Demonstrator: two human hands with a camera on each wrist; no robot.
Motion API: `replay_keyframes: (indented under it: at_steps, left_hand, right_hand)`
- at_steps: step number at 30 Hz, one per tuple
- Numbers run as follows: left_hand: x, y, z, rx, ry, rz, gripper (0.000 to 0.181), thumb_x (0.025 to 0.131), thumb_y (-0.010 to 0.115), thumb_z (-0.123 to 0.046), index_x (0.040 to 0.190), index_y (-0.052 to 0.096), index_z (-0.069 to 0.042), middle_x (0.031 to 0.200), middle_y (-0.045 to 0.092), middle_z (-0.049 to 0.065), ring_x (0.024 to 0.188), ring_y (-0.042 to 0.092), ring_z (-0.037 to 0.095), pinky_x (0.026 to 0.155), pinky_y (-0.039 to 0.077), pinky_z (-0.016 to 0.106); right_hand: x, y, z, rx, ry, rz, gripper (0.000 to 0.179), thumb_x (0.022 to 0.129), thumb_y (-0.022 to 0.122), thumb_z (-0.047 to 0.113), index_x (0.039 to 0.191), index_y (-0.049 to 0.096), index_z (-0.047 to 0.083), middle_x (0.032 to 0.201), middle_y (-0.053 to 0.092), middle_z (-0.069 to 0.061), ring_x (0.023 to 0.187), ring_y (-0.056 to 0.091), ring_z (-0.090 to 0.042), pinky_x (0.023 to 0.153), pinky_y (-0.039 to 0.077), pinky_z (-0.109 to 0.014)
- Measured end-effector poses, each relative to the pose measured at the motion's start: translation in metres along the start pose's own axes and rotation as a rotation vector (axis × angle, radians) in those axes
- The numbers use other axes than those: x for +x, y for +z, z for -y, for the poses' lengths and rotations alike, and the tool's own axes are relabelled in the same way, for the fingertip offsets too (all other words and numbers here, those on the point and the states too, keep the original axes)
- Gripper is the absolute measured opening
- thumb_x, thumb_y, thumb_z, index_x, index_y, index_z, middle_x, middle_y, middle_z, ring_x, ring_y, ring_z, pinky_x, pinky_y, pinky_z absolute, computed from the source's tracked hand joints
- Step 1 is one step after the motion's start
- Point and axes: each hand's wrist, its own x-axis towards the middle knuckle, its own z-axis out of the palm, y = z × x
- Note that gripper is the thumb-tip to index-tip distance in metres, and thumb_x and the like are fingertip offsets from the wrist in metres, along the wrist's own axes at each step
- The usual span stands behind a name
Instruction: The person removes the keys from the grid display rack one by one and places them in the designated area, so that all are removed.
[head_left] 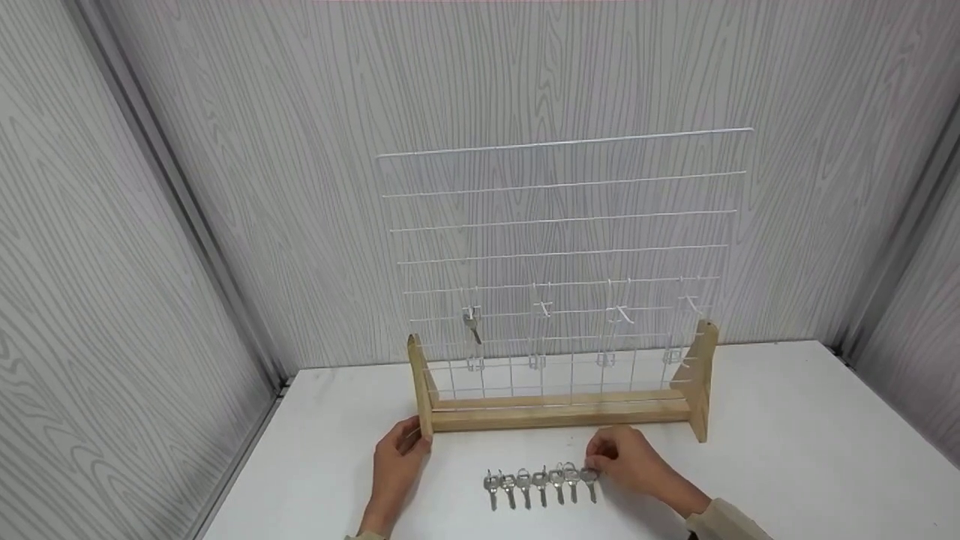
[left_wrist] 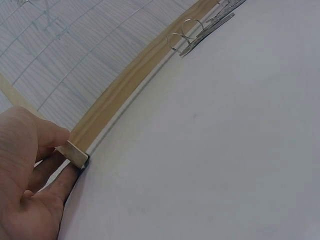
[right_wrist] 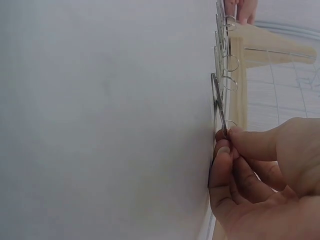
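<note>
My left hand (head_left: 397,465) grips the front end of the wooden stand's left side piece (head_left: 421,390); in the left wrist view thumb and fingers lie on either side of that wooden end (left_wrist: 73,154). In front of the stand, my right hand (head_left: 630,461) pinches the rightmost key (head_left: 591,486) of a row by its ring end. The right wrist view shows this key (right_wrist: 218,102) tilted up slightly between thumb and fingertips. Several other metal keys (head_left: 541,487) with rings lie side by side on the table. One key (head_left: 472,324) hangs on the grid's leftmost upper hook.
A white wire grid (head_left: 562,143) stands upright in the wooden base (head_left: 562,418). Upper hooks such as the rightmost one (head_left: 694,306) jut forward from it, with more hooks (head_left: 606,360) lower down. Behind the white table (head_left: 337,420) rises a grey wood-patterned wall (head_left: 300,187).
</note>
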Motion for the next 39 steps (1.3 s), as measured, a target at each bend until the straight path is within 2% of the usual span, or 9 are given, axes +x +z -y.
replay_keyframes:
  at_steps: [5,12,19,24,29,34,39]
  left_hand:
    - [0.000,0.000,0.000,-0.007,0.001,0.001,0.042,0.102,0.067,-0.006,0.143,0.062,0.001,0.148,0.061,0.026,0.139,0.060,0.044,0.109,0.062,0.040]
    - [0.000,0.000,0.000,-0.018,-0.001,0.009,0.043,0.102,0.067,-0.007,0.143,0.062,0.001,0.149,0.061,0.026,0.139,0.060,0.045,0.109,0.062,0.041]
    - [0.000,-0.001,0.001,-0.019,0.012,0.011,0.043,0.103,0.066,-0.008,0.145,0.060,0.001,0.148,0.061,0.026,0.139,0.060,0.044,0.110,0.062,0.040]
    - [0.000,-0.001,0.001,-0.019,0.004,0.007,0.044,0.103,0.066,-0.008,0.145,0.060,0.001,0.148,0.061,0.026,0.139,0.060,0.045,0.109,0.062,0.041]
    - [-0.001,0.000,0.002,-0.019,-0.004,0.013,0.044,0.103,0.066,-0.007,0.146,0.059,0.001,0.149,0.060,0.026,0.140,0.059,0.045,0.110,0.062,0.041]
    - [-0.002,0.000,0.002,-0.026,0.005,0.017,0.045,0.103,0.066,-0.006,0.146,0.059,0.002,0.149,0.060,0.027,0.140,0.059,0.045,0.109,0.062,0.040]
    - [-0.001,0.000,0.000,-0.031,0.010,0.013,0.044,0.102,0.066,-0.004,0.144,0.060,0.003,0.148,0.060,0.028,0.139,0.060,0.045,0.107,0.063,0.038]
  right_hand:
    - [0.000,0.000,0.001,-0.008,0.003,0.002,0.007,0.097,0.076,0.004,0.091,0.076,0.007,0.086,0.071,0.000,0.077,0.061,-0.013,0.061,0.050,-0.018]
    - [0.001,-0.002,0.002,0.022,0.045,-0.001,0.004,0.097,0.075,0.004,0.100,0.078,0.006,0.093,0.073,-0.002,0.082,0.066,-0.015,0.062,0.055,-0.021]
    - [0.000,-0.010,0.006,0.045,-0.050,-0.013,0.010,0.098,0.074,0.005,0.106,0.077,-0.001,0.100,0.076,-0.010,0.086,0.071,-0.018,0.062,0.058,-0.020]
    - [0.003,-0.018,0.014,0.035,-0.072,-0.042,0.012,0.099,0.074,0.007,0.109,0.076,-0.001,0.103,0.076,-0.009,0.092,0.072,-0.022,0.069,0.061,-0.021]
    - [0.003,-0.023,0.024,0.011,-0.104,-0.072,0.012,0.100,0.074,0.012,0.110,0.077,0.004,0.103,0.077,-0.006,0.091,0.072,-0.019,0.074,0.062,-0.022]
    - [0.002,-0.029,0.039,0.014,-0.137,-0.092,0.010,0.102,0.074,0.016,0.109,0.077,0.009,0.102,0.077,-0.004,0.089,0.071,-0.016,0.074,0.061,-0.021]
    - [0.002,-0.036,0.062,-0.005,-0.188,-0.135,0.008,0.102,0.073,0.014,0.109,0.077,0.011,0.100,0.077,-0.005,0.085,0.070,-0.012,0.073,0.062,-0.021]
